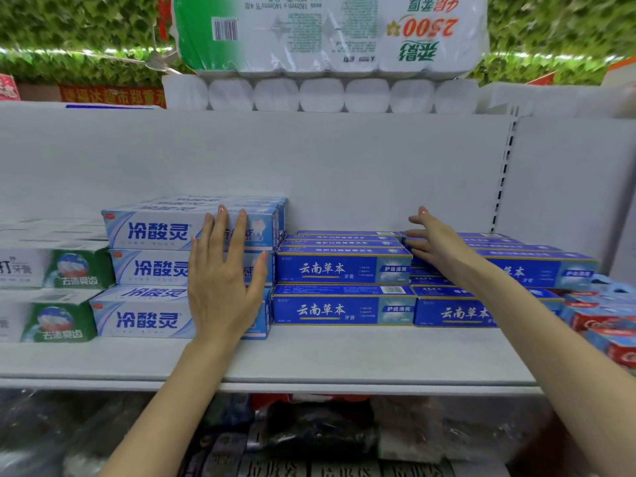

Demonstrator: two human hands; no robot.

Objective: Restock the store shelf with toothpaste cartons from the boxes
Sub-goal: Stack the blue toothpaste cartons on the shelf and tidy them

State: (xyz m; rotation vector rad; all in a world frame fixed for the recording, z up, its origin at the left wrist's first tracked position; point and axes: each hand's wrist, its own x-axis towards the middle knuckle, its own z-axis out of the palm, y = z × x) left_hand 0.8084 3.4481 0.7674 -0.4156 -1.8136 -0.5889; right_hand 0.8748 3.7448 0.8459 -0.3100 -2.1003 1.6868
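Head view: the one view there is, looking forward at a white shelf (pixel 344 356) with cartons in rows at the back.
Pale blue cartons (pixel 151 266): toothpaste stacked three high, left of centre, marked 冷酸灵 in dark blue.
Dark blue cartons (pixel 330 270): two stacks touching the pale stack's right side, marked 云南草本 with 牙膏 beneath; one top face shows a barcode.
Left hand (pixel 223 280): fingers straight and together, palm flat against the pale stack's front faces, gripping nothing.
Right hand (pixel 433 242): fingers stretched out over the top cartons of the right-hand dark blue stack, thumb raised, nothing pinched. I cannot tell whether it presses down.
Hands together: well apart, one at each brand.
Handling: I judge these light, stiff card sleeves with glossy, slippery faces. The corners would dent under a squeeze, so hold across the long sides or push flat on a face.
Stack risk: loose layers could slide, so square them with an open palm.
Supply boxes: not in view. Below the shelf lie only dark, blurred wrapped goods.
Green-and-white cartons (pixel 69 270): far left, marked 去渍美齿.
Red cartons (pixel 602 321): far right, brand unreadable.
Tissue pack (pixel 327 32): on top and upside down, with "2500" in red and "182mm × 140mm".
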